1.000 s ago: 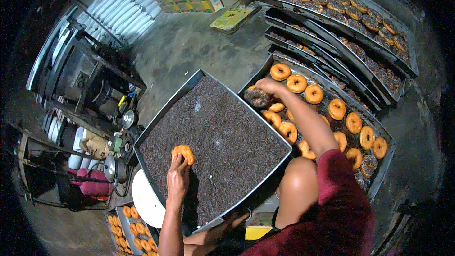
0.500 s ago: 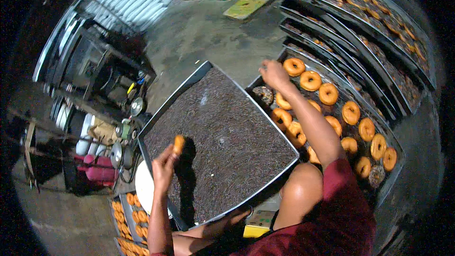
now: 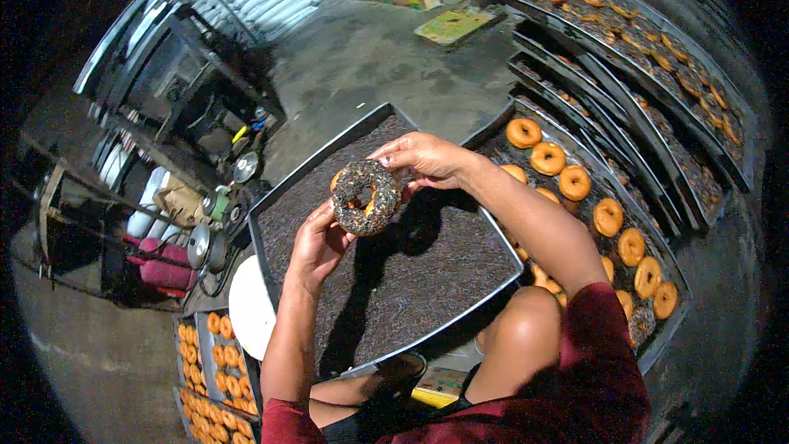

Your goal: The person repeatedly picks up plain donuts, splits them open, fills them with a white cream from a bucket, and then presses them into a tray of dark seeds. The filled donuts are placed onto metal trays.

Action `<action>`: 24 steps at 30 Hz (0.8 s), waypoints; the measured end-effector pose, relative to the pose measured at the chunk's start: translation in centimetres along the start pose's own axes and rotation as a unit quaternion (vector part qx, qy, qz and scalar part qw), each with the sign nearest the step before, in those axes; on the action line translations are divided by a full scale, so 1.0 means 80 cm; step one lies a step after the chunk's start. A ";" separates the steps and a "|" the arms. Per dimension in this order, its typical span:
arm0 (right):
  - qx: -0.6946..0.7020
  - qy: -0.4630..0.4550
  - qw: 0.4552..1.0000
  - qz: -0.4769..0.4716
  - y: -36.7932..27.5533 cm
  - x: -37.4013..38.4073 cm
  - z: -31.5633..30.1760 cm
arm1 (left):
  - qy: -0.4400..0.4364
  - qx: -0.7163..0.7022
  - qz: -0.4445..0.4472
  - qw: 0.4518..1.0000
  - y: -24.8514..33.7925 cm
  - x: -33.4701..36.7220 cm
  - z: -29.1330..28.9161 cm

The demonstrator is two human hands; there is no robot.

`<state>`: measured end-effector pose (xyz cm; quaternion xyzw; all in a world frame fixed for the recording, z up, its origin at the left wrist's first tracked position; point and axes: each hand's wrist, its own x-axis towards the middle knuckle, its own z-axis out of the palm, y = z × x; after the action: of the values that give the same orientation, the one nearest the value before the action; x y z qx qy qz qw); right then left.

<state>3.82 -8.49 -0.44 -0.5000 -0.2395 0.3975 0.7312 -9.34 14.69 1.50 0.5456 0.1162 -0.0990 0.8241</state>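
A ring doughnut [image 3: 378,214] faces me, coated with dark sprinkles, in front of my chest. My left hand [image 3: 319,238] grips it from the lower left, and my right hand [image 3: 423,163] closes on its upper right edge. Orange-brown dough shows at its left rim and through its hole; I cannot tell whether that is its bare side or a second doughnut behind. Beneath both hands lies a large square metal tray [image 3: 448,304] spread with dark sprinkles. To the right, partly behind my right forearm, another tray [image 3: 667,333] holds several plain golden doughnuts [image 3: 573,182].
Stacked trays [image 3: 674,8] of doughnuts rise at the far right. More plain doughnuts lie in trays [image 3: 215,353] at lower left, near a white round thing [image 3: 249,304]. Pots [image 3: 201,242] and a dark frame stand at left. A yellowish board [image 3: 456,26] lies on the floor ahead.
My right hand has come left from the doughnut tray to meet my left hand, which has risen slightly. A sprinkled doughnut is now between them; earlier my left hand held a plain one.
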 end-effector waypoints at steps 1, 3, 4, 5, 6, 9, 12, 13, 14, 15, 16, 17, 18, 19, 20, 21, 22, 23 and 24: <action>0.017 0.001 1.000 0.006 0.003 -0.008 -0.006 | -0.001 0.015 -0.004 1.000 -0.001 0.003 0.007; 0.008 0.060 0.998 -0.019 0.011 -0.028 -0.027 | 0.003 0.061 -0.013 0.998 -0.002 0.005 0.017; 0.003 0.066 0.997 -0.045 0.016 -0.036 -0.040 | 0.028 0.086 0.000 0.996 -0.003 0.003 0.020; 0.053 0.081 0.992 -0.084 0.020 -0.047 -0.060 | 0.028 0.101 0.022 0.994 -0.004 -0.005 0.020; 0.047 0.132 0.987 -0.084 0.022 -0.057 -0.087 | 0.007 0.106 0.059 0.993 -0.005 -0.014 0.018; -0.045 0.324 0.938 -0.114 0.039 -0.090 -0.186 | 0.054 0.135 0.080 0.986 -0.011 -0.062 -0.003; 0.014 0.415 0.904 -0.099 0.075 -0.113 -0.279 | 0.095 0.108 0.086 0.986 -0.035 -0.109 -0.026; 0.031 0.439 0.894 -0.080 0.090 -0.116 -0.304 | 0.104 0.090 0.086 0.987 -0.042 -0.120 -0.033; 0.048 0.462 0.884 -0.060 0.107 -0.116 -0.325 | 0.114 0.076 0.088 0.987 -0.048 -0.128 -0.039; 0.033 0.487 0.872 -0.042 0.127 -0.111 -0.341 | 0.125 0.062 0.090 0.986 -0.055 -0.135 -0.043; 0.018 0.511 0.859 -0.023 0.148 -0.105 -0.354 | 0.137 0.046 0.091 0.985 -0.061 -0.140 -0.047; -0.009 0.551 0.834 -0.006 0.165 -0.098 -0.366 | 0.139 0.043 0.092 0.985 -0.065 -0.141 -0.049; -0.008 0.564 0.826 0.011 0.181 -0.090 -0.375 | 0.141 0.038 0.093 0.985 -0.068 -0.142 -0.049; -0.029 0.561 0.827 0.015 0.192 -0.079 -0.382 | 0.142 0.033 0.092 0.985 -0.070 -0.142 -0.049; -0.032 0.577 0.815 0.053 0.198 -0.070 -0.388 | 0.145 0.029 0.090 0.985 -0.071 -0.141 -0.048; -0.060 0.559 0.821 0.097 0.202 -0.064 -0.392 | 0.142 0.034 0.092 0.985 -0.072 -0.140 -0.047; -0.228 0.572 0.778 0.124 0.201 -0.060 -0.395 | 0.140 0.039 0.094 0.985 -0.071 -0.139 -0.045; -0.369 0.560 0.719 0.181 0.199 -0.059 -0.394 | 0.136 0.046 0.097 0.985 -0.071 -0.138 -0.043; -0.514 0.569 0.607 0.211 0.195 -0.061 -0.392 | 0.142 0.053 0.098 0.984 -0.070 -0.138 -0.042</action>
<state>19.18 -26.61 -26.65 -0.9556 0.1717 -0.0124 0.2390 -21.75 16.00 -1.37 0.6055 0.1727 0.0553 0.7749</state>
